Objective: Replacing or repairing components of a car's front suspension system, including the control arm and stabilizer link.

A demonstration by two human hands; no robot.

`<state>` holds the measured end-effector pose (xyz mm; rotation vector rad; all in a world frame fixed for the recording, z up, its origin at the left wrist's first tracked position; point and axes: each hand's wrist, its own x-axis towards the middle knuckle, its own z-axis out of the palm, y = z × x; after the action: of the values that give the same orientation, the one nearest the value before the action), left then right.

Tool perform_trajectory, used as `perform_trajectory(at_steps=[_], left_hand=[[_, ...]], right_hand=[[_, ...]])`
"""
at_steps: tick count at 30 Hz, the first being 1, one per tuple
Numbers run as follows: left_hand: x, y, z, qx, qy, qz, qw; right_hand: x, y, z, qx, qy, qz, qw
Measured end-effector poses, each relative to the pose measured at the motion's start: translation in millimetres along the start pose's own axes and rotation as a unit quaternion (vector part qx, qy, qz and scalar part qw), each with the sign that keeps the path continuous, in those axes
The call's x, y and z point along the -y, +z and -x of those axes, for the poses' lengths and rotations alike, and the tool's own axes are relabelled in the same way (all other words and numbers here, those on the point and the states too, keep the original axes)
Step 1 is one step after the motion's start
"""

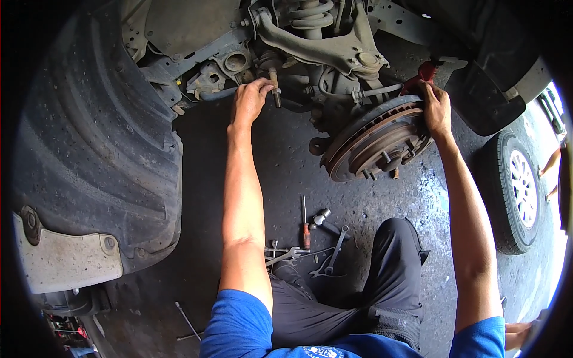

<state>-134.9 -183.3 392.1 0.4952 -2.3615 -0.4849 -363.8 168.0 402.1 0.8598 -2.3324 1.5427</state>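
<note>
Thumb and fingers of my left hand [248, 102] are closed around a threaded rod [277, 98], which looks like an inner tie rod with a nut on it. Its bare threaded end points down toward me. On the right, my right hand [437, 108] grips the far right rim of a rusty brake disc [370, 146]. Its fingertips are partly hidden behind the rim. The disc is tilted, with wheel studs sticking out of its hub. Above it are a control arm [334, 43] and a coil spring [311, 13].
A red stand [426, 73] rises behind the disc. Between my arms lie a screwdriver [306, 232], a hammer [321, 216] and several wrenches [338, 249]. A wheel [516, 191] stands at right, beside another person's hand [549, 170]. A dark fender liner [113, 161] fills the left.
</note>
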Motion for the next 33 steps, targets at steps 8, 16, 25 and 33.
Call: perform_trajectory(at_steps=[8,16,25,33], left_hand=[[7,0,-4,0.000,0.041,-0.035,0.999],[10,-13,-11,0.033,0.074,-0.105,0.991],[33,-8,-6,-0.043,-0.050,0.054,0.996],[-42,-4,8,-0.176,-0.033,0.185,0.966]], right_hand=[[2,-1,0,0.011,0.007,0.007,1.000],[0,9,-2,0.005,-0.008,0.013,1.000],[11,14,-2,-0.022,-0.269,0.275,0.923],[44,-21,19,-0.008,0.044,-0.005,0.999]])
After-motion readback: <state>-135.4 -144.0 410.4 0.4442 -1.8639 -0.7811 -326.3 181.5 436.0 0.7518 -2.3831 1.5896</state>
